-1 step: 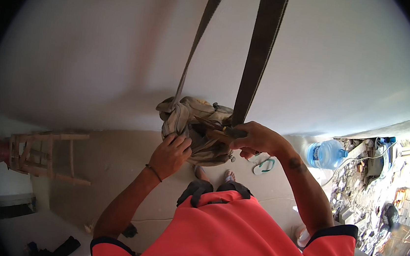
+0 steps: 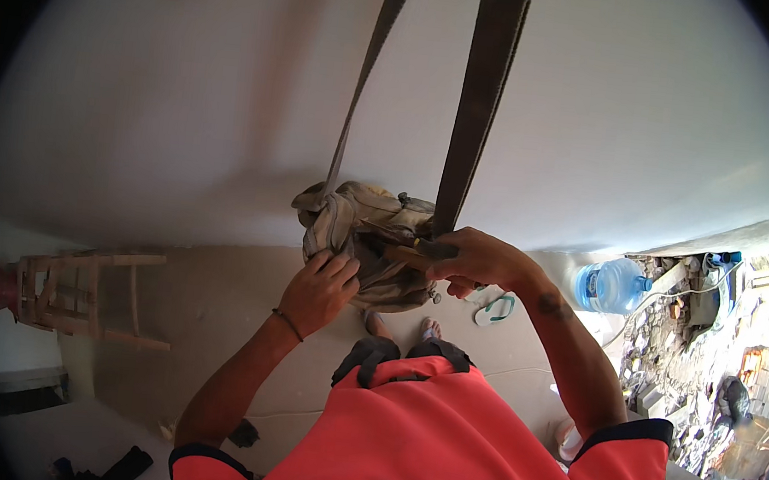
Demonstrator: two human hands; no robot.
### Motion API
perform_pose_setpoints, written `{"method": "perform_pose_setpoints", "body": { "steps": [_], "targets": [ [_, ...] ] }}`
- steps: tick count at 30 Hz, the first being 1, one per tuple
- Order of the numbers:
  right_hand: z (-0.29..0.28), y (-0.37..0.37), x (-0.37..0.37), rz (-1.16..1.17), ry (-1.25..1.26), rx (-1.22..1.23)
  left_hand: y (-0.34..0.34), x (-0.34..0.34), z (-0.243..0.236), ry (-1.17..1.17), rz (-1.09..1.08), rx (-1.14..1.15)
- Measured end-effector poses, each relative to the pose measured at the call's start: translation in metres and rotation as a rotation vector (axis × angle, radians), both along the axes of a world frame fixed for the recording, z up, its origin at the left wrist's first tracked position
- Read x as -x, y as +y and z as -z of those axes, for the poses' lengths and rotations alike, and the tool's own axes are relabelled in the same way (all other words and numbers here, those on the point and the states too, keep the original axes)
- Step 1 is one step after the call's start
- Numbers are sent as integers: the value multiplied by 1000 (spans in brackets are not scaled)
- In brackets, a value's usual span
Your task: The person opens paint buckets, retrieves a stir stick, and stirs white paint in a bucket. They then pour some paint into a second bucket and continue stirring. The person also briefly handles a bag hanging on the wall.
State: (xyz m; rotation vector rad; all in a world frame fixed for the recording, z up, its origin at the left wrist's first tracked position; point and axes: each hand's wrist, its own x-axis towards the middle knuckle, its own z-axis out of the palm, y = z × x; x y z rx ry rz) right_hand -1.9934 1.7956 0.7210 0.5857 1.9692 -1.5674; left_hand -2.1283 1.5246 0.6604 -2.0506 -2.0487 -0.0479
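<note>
A worn khaki cloth bag (image 2: 380, 286) hangs against the white wall by a wide dark strap (image 2: 483, 101). My left hand (image 2: 320, 280) is closed on the near left edge of the bag's mouth. At the bag's right side my right hand (image 2: 480, 260) is closed round a dark handle with a yellow band (image 2: 424, 245). A brown, wood-like piece (image 2: 404, 258) lies just under that handle, pointing into the bag's opening. The far ends of both are hidden inside the bag, so their kind cannot be told.
On the floor to the right lie a flip-flop (image 2: 494, 311) and a large blue water bottle (image 2: 612, 286). Beyond the bottle is rubble (image 2: 669, 360). A wooden stool-like frame (image 2: 92, 295) is at the left. A thin cable (image 2: 520, 371) crosses the floor.
My right hand and the handle in it have shifted very slightly left, toward the bag's opening. The strap appears a little farther left. My left hand keeps its place.
</note>
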Motion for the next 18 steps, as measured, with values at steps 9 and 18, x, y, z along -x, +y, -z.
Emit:
{"method": "perform_pose_setpoints", "body": {
  "steps": [9,18],
  "targets": [
    [7,-32,22,89,78,45,13,-4,-14,-40,62,4],
    [58,-30,30,66,422,-184,27,-9,-10,-44,57,21]
  ]
}}
